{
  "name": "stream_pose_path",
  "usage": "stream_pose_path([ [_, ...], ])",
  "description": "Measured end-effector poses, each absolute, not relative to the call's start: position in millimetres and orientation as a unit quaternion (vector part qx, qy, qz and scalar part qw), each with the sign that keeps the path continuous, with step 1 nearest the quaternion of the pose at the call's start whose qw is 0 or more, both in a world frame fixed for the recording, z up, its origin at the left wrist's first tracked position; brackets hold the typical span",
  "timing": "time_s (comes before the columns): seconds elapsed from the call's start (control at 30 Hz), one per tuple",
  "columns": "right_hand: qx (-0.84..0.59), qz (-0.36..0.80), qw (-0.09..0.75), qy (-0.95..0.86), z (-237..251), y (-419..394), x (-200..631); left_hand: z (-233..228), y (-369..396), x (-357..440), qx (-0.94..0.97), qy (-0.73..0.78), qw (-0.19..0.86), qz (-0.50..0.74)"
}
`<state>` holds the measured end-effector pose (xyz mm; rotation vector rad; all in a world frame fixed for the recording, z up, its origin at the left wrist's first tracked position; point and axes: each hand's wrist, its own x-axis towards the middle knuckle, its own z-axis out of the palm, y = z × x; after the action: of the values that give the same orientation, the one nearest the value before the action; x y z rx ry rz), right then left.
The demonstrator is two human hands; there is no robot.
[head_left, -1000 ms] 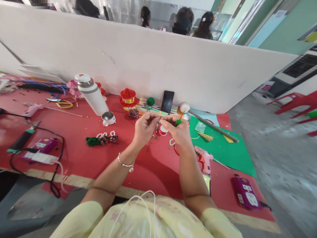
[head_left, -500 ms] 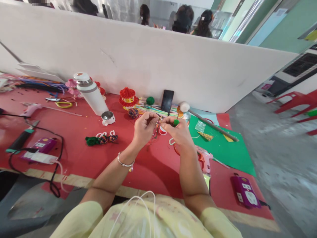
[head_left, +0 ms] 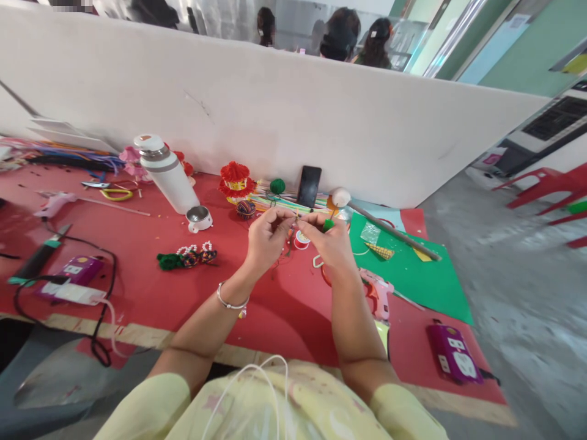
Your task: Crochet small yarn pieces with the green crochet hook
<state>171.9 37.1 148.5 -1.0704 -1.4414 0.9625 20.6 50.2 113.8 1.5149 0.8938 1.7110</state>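
My left hand [head_left: 269,237] is closed in a pinch on a small bit of multicoloured yarn [head_left: 296,217]. My right hand [head_left: 329,240] meets it fingertip to fingertip, pinching the same bit. Tucked among the right fingers is what looks like a crochet hook [head_left: 328,224] with a green handle; its thin shaft points up, and the rest is hidden by the hand. Loose strands hang below the fingertips. Just beneath the hands lies a red thread spool [head_left: 301,240]. A multicoloured yarn ball [head_left: 245,209] and a green yarn ball [head_left: 277,186] lie beyond my left hand.
A white flask [head_left: 169,177] and its metal cup [head_left: 199,218] stand left. Green and multicoloured yarn pieces with beads [head_left: 188,257] lie nearer. A phone [head_left: 309,186] leans on the white partition [head_left: 275,110]. Right are a pink glue gun [head_left: 376,292], green sheet [head_left: 426,281] and purple power socket [head_left: 454,354].
My fingertips have shifted slightly on the yarn, and the strands below hang a little differently. The spool shows more. Both hands stay in the same place.
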Motion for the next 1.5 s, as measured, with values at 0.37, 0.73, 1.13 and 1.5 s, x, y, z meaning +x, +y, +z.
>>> stream_pose_path([
  [0.37,-0.367,0.373,0.672,-0.524,144,44,176,123,49,19,0.442,0.313,0.483,0.688],
  [0.73,-0.401,0.277,0.701,-0.52,142,33,168,129,54,10,0.304,0.248,0.674,0.626],
  [1.13,-0.441,0.241,0.679,-0.536,143,29,167,128,54,9,0.305,0.271,0.659,0.632],
  [1.5,-0.418,0.231,0.675,-0.563,144,28,167,129,54,11,0.315,0.273,0.651,0.635],
])
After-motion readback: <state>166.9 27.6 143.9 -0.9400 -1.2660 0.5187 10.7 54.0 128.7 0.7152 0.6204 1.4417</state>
